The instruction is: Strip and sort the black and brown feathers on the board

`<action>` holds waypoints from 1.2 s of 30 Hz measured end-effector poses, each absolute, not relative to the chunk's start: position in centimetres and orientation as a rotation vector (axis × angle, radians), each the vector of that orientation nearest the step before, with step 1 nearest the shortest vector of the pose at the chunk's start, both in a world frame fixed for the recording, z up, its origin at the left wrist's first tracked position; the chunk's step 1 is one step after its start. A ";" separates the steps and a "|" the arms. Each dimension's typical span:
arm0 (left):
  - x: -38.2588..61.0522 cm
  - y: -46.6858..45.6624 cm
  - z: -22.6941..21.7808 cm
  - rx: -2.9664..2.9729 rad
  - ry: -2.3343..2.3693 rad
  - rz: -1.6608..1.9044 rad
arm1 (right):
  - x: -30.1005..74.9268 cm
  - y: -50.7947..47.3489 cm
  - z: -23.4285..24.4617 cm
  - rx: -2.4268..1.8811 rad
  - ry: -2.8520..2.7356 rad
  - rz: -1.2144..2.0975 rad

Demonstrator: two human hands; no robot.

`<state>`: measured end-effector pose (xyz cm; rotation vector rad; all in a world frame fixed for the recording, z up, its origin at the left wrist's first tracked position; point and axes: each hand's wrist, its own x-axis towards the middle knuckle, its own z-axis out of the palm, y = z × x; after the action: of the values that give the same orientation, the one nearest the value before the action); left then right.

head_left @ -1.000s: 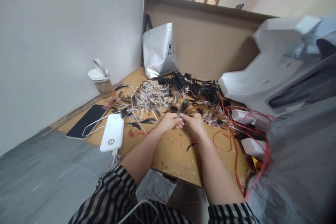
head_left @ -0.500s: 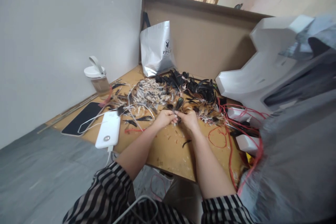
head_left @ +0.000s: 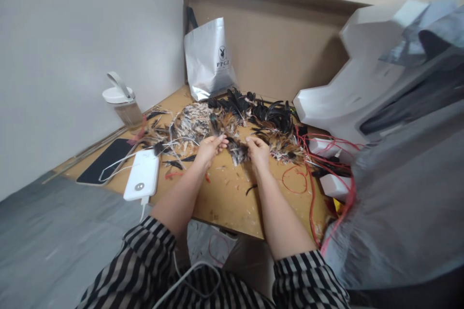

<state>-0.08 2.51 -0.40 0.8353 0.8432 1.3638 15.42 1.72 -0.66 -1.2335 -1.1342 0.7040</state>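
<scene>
My left hand (head_left: 210, 149) is pinched over the middle of the table, and a dark feather (head_left: 216, 125) rises from its fingertips. A short distance to the right, my right hand (head_left: 258, 153) has thumb and forefinger pressed together; whatever may be between them is too small to make out. A small clump of grey-brown feathers (head_left: 238, 149) lies between the two hands. Behind them spread black feathers (head_left: 273, 117), a pile of pale-quilled feathers (head_left: 195, 118) on the left and brown feathers (head_left: 286, 146) on the right.
On the left of the wooden table (head_left: 224, 203) are a phone (head_left: 105, 161), a white power bank (head_left: 142, 174) with cables and a lidded bottle (head_left: 126, 108). A silver bag (head_left: 208, 60) stands behind. Red string (head_left: 308, 188) and white power strips (head_left: 335, 186) lie on the right.
My hands, together at one dark feather before, have moved apart, the left one going left with a feather. The grey-brown clump between them now shows. The whole view has shifted slightly.
</scene>
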 end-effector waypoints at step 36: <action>0.2 1.8 -0.8 0.836 0.671 1.199 | 15.9 -0.8 1.3 -1.436 -1.931 -0.102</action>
<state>0.24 1.85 -0.81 0.8358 0.6710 1.1991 15.94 -0.80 1.29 -1.4361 -1.9306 -0.1023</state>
